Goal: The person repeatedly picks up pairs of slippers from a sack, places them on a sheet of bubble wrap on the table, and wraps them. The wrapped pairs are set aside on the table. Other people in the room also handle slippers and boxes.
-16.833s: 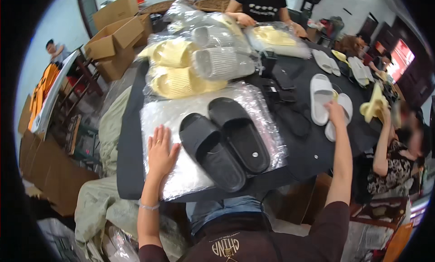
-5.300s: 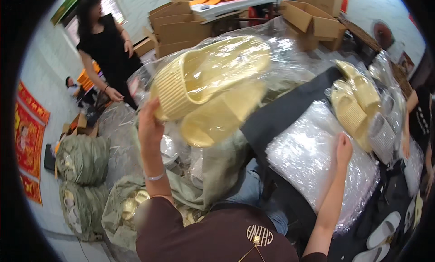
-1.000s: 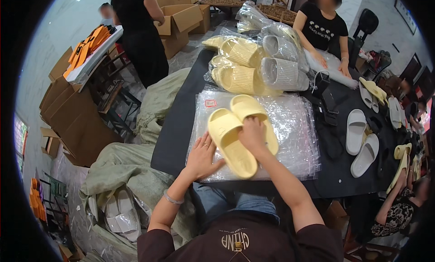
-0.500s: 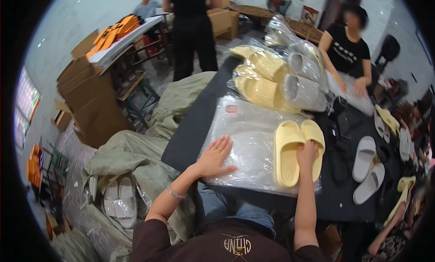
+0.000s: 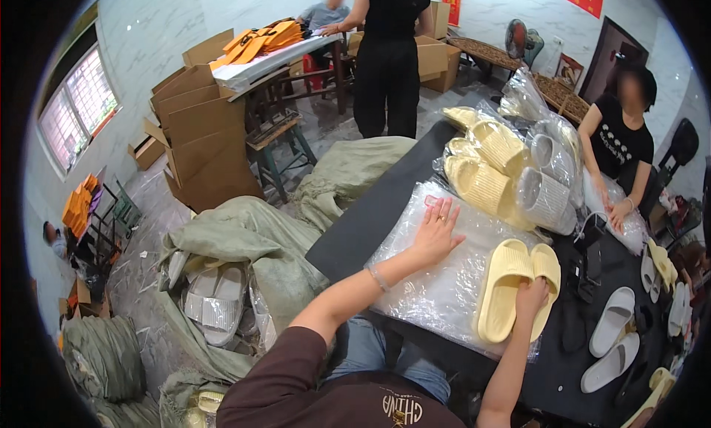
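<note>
A stack of clear plastic bags lies on the black-covered table in front of me. My left hand rests on the stack near its far edge, its fingers stretched out and nothing held. On the stack's right part sits a pair of pale yellow slide slippers, the left slipper beside the right slipper. My right hand has its fingers in the right slipper's opening and grips it; the fingertips are hidden. Beyond the stack are bagged yellow slippers and bagged grey slippers.
Loose grey slippers lie on the table to the right. At the far right, a co-worker handles a clear bag. A green woven sack with bagged grey slippers stands left. Cardboard stands behind it.
My left hand has slid away from me across the bags toward their far edge. The right hand stays at the right slipper. My view has swung left.
</note>
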### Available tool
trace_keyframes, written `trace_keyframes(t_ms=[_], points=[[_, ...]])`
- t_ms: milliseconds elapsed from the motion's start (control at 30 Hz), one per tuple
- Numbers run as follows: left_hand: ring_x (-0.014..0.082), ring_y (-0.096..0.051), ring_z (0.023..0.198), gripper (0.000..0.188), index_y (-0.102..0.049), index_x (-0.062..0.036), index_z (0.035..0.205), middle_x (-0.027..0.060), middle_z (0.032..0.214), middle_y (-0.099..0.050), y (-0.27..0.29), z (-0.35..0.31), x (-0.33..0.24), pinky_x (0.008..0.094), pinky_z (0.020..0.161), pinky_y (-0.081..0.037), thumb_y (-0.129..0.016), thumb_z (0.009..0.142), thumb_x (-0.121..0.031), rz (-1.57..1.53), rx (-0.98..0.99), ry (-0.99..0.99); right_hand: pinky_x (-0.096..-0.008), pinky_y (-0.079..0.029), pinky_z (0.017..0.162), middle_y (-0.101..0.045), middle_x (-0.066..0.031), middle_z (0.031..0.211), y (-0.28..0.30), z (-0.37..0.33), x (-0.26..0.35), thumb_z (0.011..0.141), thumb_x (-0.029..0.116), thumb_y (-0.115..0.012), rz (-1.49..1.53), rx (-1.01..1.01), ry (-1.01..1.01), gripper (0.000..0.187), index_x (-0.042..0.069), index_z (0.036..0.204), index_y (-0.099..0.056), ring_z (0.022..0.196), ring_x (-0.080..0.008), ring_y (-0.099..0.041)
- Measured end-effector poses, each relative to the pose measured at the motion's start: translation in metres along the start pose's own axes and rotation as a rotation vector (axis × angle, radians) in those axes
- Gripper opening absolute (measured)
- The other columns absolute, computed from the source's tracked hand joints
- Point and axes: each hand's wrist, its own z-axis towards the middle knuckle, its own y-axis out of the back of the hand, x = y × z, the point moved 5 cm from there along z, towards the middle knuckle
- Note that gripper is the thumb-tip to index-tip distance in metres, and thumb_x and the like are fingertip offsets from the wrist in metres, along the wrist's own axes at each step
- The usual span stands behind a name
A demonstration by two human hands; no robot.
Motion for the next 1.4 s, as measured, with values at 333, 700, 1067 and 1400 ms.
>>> trace_keyframes(t_ms=[333, 700, 1067, 1400], points=[[0.0314, -0.013, 0.142, 0.067, -0.025, -0.0028, 0.144, 0.0175, 0.152, -0.017, -0.015, -0.011, 0.010, 0.0411, 0.115, -0.010, -0.035, 0.094, -0.047, -0.068, 0.030, 0.024, -0.0511, -0.036, 0.092, -0.055, -0.0231, 0.115, 0.002, -0.004, -0.002, 0.080, 0.024, -0.062, 0.039, 0.018, 0.086, 0.046, -0.005, 0.114, -0.052, 0.109, -0.0399, -0.046], [0.0313, -0.015, 0.141, 0.068, -0.027, -0.0024, 0.143, 0.0178, 0.152, -0.019, -0.016, -0.009, 0.011, 0.0417, 0.115, -0.010, -0.036, 0.094, -0.048, -0.103, 0.036, 0.027, -0.0511, -0.034, 0.094, -0.054, -0.0227, 0.117, 0.008, -0.007, 0.001, 0.081, 0.027, -0.061, 0.066, 0.046, 0.118, 0.051, -0.005, 0.118, -0.049, 0.111, -0.0395, -0.045], [0.0306, -0.016, 0.141, 0.068, -0.027, -0.0031, 0.143, 0.0169, 0.152, -0.019, -0.019, -0.007, 0.013, 0.0410, 0.114, -0.011, -0.035, 0.094, -0.049, -0.061, 0.026, 0.025, -0.0506, -0.033, 0.096, -0.053, -0.0223, 0.119, 0.003, -0.006, -0.004, 0.081, 0.024, -0.063, 0.069, 0.045, 0.135, 0.051, -0.004, 0.120, -0.048, 0.113, -0.0393, -0.044], [0.0308, -0.015, 0.141, 0.070, -0.027, -0.0001, 0.142, 0.0168, 0.152, -0.019, -0.022, -0.006, 0.013, 0.0405, 0.114, -0.012, -0.035, 0.094, -0.049, -0.078, 0.021, 0.022, -0.0498, -0.033, 0.095, -0.053, -0.0216, 0.116, 0.005, -0.006, -0.003, 0.082, 0.026, -0.061, 0.072, 0.053, 0.114, 0.048, -0.005, 0.117, -0.049, 0.113, -0.0389, -0.044]])
